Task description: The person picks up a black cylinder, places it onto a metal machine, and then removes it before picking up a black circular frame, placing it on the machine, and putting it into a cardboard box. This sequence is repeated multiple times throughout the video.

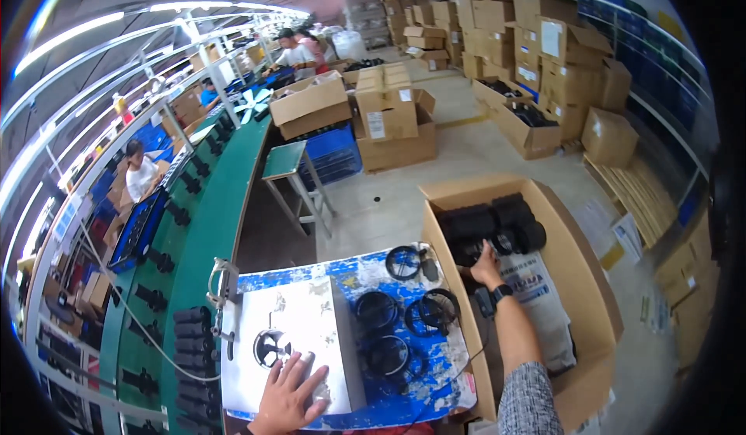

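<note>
Our right hand (486, 267) reaches among black cylinders (470, 222) by the far edge of the carton (584, 283); its fingers are partly hidden, so we cannot tell their grip. Our left palm (292, 394) spreads, holding nothing, on the metal box (307, 310). We judge the cylinders stiff, light, best held mid-barrel.

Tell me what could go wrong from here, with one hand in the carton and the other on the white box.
1. The right hand reaches in among black parts packed close together in the carton; neighbours might get scraped or shifted.
2. Some rings lie near the edge of the table, beside the carton; the right arm could knock them off.
</note>
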`<action>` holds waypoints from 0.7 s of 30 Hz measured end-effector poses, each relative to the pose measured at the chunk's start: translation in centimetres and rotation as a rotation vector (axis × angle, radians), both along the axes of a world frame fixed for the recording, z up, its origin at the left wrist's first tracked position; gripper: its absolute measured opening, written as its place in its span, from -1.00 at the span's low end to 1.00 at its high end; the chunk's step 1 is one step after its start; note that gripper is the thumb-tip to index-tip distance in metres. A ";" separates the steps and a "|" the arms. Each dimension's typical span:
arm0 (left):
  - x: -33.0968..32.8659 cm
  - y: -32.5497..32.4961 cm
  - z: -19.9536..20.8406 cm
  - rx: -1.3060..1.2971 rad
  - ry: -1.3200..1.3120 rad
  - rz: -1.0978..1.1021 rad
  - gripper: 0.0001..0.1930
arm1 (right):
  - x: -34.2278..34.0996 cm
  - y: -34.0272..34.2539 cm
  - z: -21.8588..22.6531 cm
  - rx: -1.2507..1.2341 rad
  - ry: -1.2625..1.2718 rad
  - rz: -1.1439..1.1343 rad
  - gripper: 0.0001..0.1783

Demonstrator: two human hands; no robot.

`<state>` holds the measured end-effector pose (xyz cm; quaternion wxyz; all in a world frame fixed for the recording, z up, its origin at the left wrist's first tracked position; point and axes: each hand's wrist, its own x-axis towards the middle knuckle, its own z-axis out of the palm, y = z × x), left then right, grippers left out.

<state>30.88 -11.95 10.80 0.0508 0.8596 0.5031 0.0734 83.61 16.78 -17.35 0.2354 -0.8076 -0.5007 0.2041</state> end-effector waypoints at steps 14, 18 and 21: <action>-0.5 0.4 0.1 -0.008 0.002 -0.018 -0.36 | 0.5 0.8 -3.3 0.172 -0.045 -0.091 0.19; -1.3 0.2 -0.4 0.020 0.061 0.005 -0.36 | -1.4 0.7 -2.5 0.284 -0.108 0.043 -0.10; -1.4 0.0 -0.4 0.027 0.068 0.005 -0.36 | -2.3 -0.2 -1.3 0.285 -0.153 0.057 -0.20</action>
